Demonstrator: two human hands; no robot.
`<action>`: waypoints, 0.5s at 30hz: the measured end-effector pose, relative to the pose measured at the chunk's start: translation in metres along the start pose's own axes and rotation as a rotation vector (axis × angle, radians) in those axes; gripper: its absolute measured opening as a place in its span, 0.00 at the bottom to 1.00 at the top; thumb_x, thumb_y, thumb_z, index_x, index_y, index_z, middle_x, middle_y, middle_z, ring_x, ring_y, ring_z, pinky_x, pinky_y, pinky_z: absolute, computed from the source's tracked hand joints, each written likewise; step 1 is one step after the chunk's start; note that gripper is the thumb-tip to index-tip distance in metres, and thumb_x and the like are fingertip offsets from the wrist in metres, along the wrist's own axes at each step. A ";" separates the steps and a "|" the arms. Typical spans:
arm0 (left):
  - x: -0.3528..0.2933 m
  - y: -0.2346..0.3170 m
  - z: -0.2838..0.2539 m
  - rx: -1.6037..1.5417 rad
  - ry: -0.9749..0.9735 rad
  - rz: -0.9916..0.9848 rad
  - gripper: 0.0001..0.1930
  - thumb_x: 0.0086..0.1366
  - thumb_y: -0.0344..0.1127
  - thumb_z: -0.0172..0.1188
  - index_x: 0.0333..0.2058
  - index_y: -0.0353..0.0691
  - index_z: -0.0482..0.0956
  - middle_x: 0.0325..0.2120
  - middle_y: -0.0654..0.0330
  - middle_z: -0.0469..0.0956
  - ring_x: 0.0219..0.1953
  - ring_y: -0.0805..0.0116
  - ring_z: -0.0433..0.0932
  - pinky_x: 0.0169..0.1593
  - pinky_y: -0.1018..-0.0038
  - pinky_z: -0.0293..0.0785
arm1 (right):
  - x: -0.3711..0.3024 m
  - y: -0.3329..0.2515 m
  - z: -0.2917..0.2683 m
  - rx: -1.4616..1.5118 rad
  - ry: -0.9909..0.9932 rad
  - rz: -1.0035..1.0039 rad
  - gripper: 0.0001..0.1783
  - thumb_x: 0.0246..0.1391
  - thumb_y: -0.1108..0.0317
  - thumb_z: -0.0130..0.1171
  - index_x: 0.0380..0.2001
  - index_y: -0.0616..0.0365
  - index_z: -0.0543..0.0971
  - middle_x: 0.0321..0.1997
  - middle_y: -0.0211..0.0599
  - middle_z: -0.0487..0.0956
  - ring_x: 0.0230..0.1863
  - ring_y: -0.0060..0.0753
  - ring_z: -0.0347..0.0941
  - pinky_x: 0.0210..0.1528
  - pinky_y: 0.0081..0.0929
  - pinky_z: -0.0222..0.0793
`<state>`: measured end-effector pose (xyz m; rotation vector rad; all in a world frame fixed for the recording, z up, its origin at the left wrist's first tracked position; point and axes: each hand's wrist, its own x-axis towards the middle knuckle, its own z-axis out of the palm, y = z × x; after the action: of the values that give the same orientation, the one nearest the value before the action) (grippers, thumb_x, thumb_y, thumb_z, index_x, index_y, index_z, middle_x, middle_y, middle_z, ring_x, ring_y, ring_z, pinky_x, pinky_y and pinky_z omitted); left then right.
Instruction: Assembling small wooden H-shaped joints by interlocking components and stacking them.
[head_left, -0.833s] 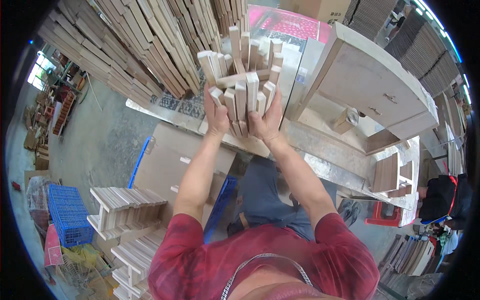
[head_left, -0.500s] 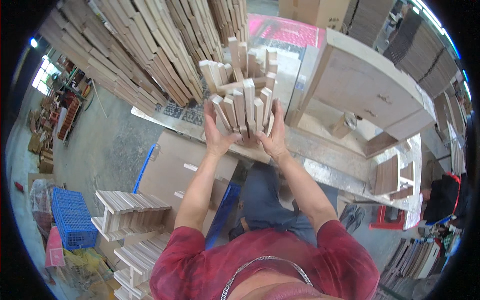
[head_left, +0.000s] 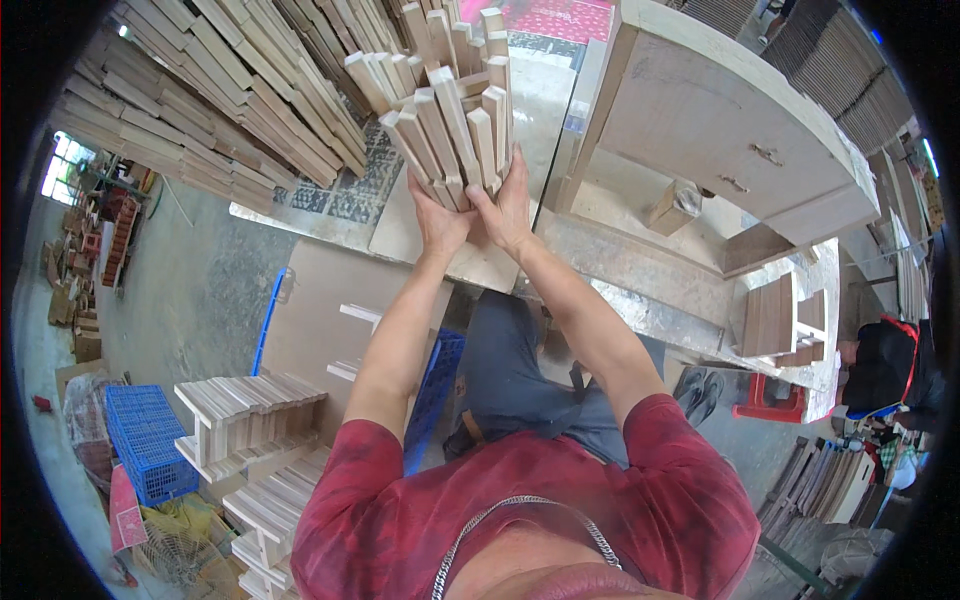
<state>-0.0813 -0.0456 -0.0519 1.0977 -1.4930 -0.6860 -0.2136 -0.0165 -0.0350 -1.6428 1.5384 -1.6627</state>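
Note:
A bundle of short wooden strips (head_left: 445, 125) stands between my two hands, its upper ends at uneven heights. My left hand (head_left: 438, 217) is closed on the lower left side of the bundle, thumb to the front. From the lower right my right hand (head_left: 503, 205) grips it, its thumb laid across the front strips. Below lies a pale board (head_left: 480, 265) on the workbench; whether the bundle's foot touches it I cannot tell.
Tall stacks of wooden strips (head_left: 230, 90) rise at the far left. A wooden cabinet frame (head_left: 740, 120) stands on the bench at right. Slatted wooden pieces (head_left: 250, 410) are piled at lower left, beyond them a blue crate (head_left: 150, 440). A red stool (head_left: 770, 398) sits below the bench.
Both hands have moved away from me and slightly left with the bundle of wooden strips. They are closer together around its lower part, and the pale board beneath shows more.

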 end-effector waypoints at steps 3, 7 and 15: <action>0.028 -0.007 0.020 0.030 0.040 0.047 0.72 0.36 0.42 0.86 0.71 0.31 0.41 0.67 0.39 0.58 0.69 0.45 0.62 0.71 0.56 0.60 | 0.036 0.011 0.001 0.032 0.024 0.015 0.66 0.50 0.38 0.66 0.71 0.80 0.45 0.70 0.76 0.57 0.72 0.70 0.53 0.75 0.51 0.49; 0.061 -0.015 0.045 -0.012 0.004 -0.038 0.74 0.35 0.43 0.87 0.72 0.31 0.38 0.68 0.39 0.56 0.71 0.45 0.58 0.72 0.57 0.57 | 0.068 0.025 -0.001 0.057 0.029 0.142 0.66 0.49 0.39 0.67 0.73 0.77 0.45 0.72 0.74 0.56 0.73 0.69 0.54 0.75 0.50 0.50; 0.097 -0.032 0.072 0.029 0.049 -0.002 0.77 0.32 0.45 0.88 0.72 0.27 0.39 0.69 0.37 0.55 0.72 0.45 0.57 0.74 0.60 0.55 | -0.002 -0.004 -0.041 -0.196 -0.235 -0.002 0.51 0.64 0.44 0.55 0.73 0.72 0.49 0.74 0.69 0.56 0.76 0.66 0.52 0.77 0.48 0.47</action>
<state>-0.1388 -0.1569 -0.0553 1.1306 -1.4637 -0.6365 -0.2469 0.0043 -0.0224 -1.8623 1.6207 -1.2986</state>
